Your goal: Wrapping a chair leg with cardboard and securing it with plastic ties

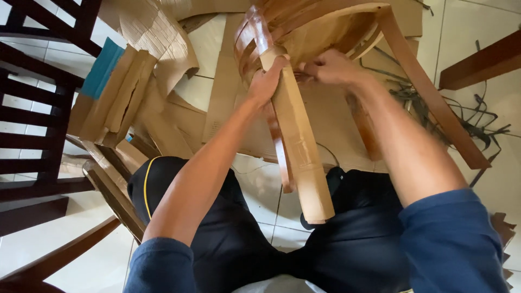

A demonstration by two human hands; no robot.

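While your left hand (pixel 267 81) grips the cardboard-wrapped leg (pixel 297 142) of the upturned chair (pixel 325 32) over your lap, your right hand (pixel 325 68) pinches wrapping; the chair risks tipping onto loose cardboard (pixel 157 38).

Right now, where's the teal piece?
In the head view, the teal piece lies upper left on the floor, tucked against the cardboard pile, beside the dark chair and well left of the left hand.
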